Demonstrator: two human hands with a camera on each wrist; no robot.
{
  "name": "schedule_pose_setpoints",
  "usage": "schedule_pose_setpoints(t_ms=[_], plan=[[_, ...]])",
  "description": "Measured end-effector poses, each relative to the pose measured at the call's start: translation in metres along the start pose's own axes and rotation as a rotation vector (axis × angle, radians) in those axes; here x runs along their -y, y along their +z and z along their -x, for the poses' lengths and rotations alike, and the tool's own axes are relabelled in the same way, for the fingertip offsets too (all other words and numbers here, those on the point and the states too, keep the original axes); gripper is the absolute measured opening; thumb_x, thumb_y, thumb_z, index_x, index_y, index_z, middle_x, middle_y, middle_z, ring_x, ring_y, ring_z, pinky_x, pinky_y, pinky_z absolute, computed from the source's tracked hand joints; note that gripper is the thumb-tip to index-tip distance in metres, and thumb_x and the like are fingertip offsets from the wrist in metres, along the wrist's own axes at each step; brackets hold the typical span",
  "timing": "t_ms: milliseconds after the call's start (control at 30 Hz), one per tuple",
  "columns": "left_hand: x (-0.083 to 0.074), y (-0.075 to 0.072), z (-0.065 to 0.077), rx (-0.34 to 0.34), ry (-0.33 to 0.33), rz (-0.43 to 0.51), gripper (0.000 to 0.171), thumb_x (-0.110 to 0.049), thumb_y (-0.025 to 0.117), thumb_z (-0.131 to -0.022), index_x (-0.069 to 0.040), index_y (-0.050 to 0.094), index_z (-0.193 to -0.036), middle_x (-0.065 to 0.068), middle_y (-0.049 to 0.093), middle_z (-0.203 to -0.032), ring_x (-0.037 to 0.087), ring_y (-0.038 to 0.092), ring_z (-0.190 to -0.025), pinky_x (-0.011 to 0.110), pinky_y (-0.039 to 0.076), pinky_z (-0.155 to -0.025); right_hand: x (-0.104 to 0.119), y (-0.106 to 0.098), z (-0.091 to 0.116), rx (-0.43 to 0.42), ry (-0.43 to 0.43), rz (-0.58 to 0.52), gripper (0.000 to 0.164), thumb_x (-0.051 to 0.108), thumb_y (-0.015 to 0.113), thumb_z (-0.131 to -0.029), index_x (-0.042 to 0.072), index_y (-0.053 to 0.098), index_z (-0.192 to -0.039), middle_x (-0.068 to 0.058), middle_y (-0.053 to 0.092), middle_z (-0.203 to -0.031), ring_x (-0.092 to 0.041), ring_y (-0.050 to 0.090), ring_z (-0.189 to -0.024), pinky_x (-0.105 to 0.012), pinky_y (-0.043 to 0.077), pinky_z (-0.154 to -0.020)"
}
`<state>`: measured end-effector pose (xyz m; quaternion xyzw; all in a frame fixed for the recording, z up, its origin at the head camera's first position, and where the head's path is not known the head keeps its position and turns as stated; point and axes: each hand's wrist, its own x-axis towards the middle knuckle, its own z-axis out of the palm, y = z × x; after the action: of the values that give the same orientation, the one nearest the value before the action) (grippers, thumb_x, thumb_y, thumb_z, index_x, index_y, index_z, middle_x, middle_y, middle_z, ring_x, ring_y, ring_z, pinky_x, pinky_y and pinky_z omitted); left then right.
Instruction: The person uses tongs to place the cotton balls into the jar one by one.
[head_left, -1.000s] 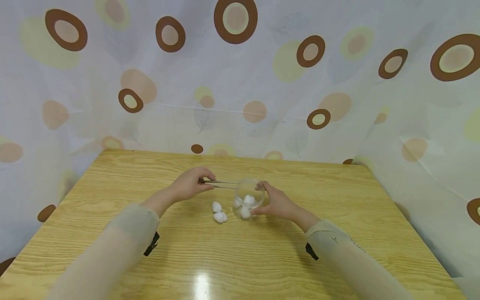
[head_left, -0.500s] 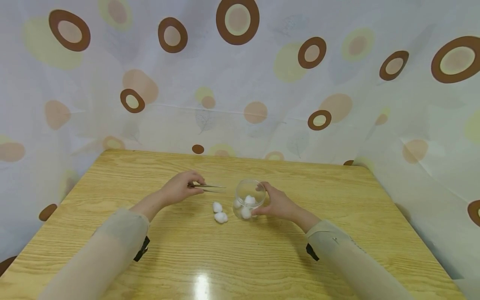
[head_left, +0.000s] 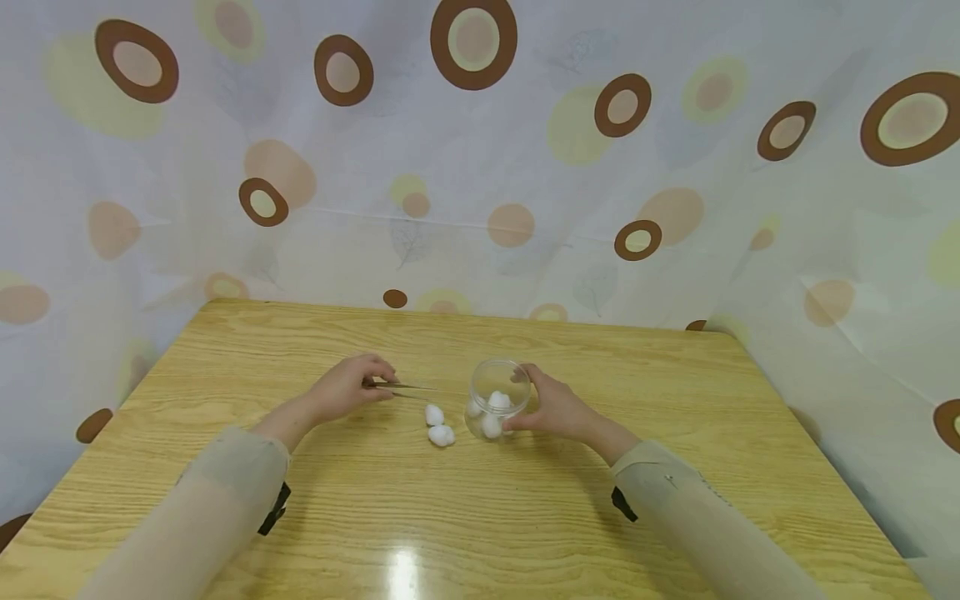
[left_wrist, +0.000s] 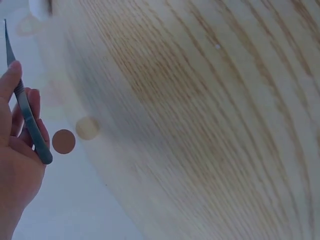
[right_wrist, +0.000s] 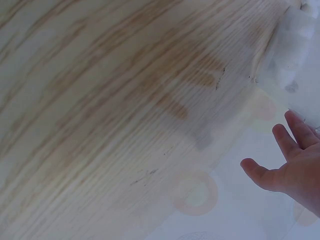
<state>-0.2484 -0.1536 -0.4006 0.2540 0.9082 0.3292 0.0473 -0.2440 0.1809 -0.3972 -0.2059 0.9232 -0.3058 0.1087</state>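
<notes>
My left hand (head_left: 343,390) pinches a pair of metal tweezers (head_left: 408,387) between thumb and fingers, their tips pointing right and slightly apart with nothing between them. Just past the tips, two white cotton balls (head_left: 441,436) lie on the table, one behind the other. To their right a clear jar (head_left: 499,375) stands with its mouth uncovered and several cotton balls (head_left: 492,426) inside. From the right side my right hand (head_left: 558,407) grips the jar, thumb in front and fingers behind. The left wrist view shows the tweezers (left_wrist: 31,120) lying across my palm.
Everything stands on a wood-grain table (head_left: 480,517). A pale curtain (head_left: 450,167) with brown and yellow circles hangs along its back and sides. Black bands (head_left: 276,507) sit on both wrists.
My left hand has drawn the tweezers away from the jar, leftward and toward me, bringing the tips near the loose cotton balls. My right hand and the jar have stayed in place.
</notes>
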Motion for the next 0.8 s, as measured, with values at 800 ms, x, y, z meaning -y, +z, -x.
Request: schedule_pose_setpoints(t_ms=[800], plan=[[0.001,0.014,0.002,0.057,0.002,-0.141,0.012,-0.015,0.067,-0.087,-0.008,0.07,-0.096,0.014,0.06,-0.117,0.03,0.06,-0.104,0.042,0.049,-0.087,0.001,-0.001,0.001,-0.002,0.001,0.004,0.089,0.037,0.079,-0.074,0.004,0.031,-0.141,-0.015,0.047,-0.138,-0.039,0.037,-0.132,-0.055,0.034,-0.103]])
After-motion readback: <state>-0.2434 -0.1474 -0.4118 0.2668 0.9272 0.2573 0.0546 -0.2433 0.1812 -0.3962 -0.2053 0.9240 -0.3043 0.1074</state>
